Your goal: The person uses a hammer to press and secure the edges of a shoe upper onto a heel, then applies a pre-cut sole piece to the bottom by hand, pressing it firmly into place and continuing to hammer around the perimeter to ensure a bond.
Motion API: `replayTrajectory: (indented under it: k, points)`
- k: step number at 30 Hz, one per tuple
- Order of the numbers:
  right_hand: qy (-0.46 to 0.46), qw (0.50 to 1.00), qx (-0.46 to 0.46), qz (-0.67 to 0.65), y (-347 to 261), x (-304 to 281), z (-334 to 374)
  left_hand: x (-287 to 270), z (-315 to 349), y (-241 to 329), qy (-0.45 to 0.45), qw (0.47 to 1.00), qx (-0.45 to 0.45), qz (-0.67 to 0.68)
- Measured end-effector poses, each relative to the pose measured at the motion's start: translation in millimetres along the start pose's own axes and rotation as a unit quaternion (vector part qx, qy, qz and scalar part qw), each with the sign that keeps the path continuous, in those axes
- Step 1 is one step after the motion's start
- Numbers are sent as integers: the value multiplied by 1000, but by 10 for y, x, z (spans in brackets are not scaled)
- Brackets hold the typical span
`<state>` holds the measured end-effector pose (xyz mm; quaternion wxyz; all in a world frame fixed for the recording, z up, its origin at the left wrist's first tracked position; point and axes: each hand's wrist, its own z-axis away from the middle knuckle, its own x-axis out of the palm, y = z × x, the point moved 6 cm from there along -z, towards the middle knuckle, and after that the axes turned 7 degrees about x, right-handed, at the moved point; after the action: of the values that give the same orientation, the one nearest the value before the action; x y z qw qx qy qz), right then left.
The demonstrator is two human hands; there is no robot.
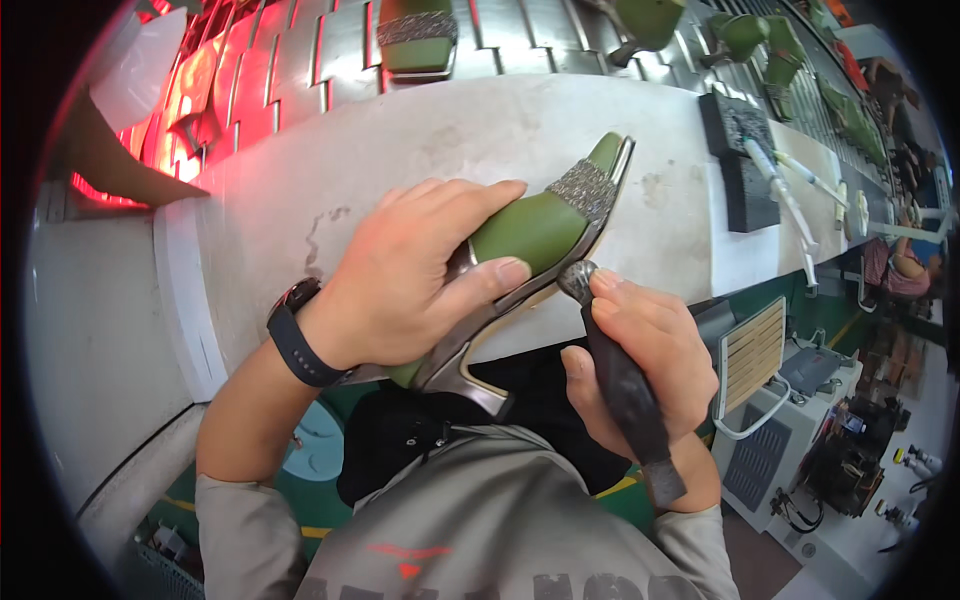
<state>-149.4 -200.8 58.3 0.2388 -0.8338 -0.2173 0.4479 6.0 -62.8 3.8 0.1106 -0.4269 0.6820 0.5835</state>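
My left hand [420, 270] is closed over a green high-heeled shoe [530, 235], thumb on its near side and fingers across the top. The shoe lies tilted, with its glittery band [583, 190] and toe pointing up to the right. Its slim metallic-brown heel [470, 388] hangs past the near edge of the white worktop [330, 140]. My right hand [650, 350] grips a dark-handled tool with a rounded metal head [622, 375]. The tool's head is close beside the sole edge; whether they touch I cannot tell.
Beyond the worktop runs a slatted metal conveyor [520, 40] carrying several green shoes, with red light at its left. A black block [738, 160] and white-handled brushes [785, 200] lie at the right. A grey machine [790, 420] stands on the floor at right.
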Motion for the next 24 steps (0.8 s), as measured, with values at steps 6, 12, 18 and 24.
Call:
replayTrajectory:
  k: [6, 12, 18, 24]
  points:
    - [-77, 993, 40, -83, -67, 255, 98, 7, 11, 11, 44, 999, -14, 17]
    - [-148, 964, 114, -191, 2, 360, 56, 27, 31, -25, 53, 998, -17, 20]
    - [-169, 953, 88, -236, -14, 408, 20, 38, 4, 11, 62, 998, -11, 17]
    - [-152, 949, 106, -254, -24, 389, 25, 44, -6, -29, 64, 997, -12, 42]
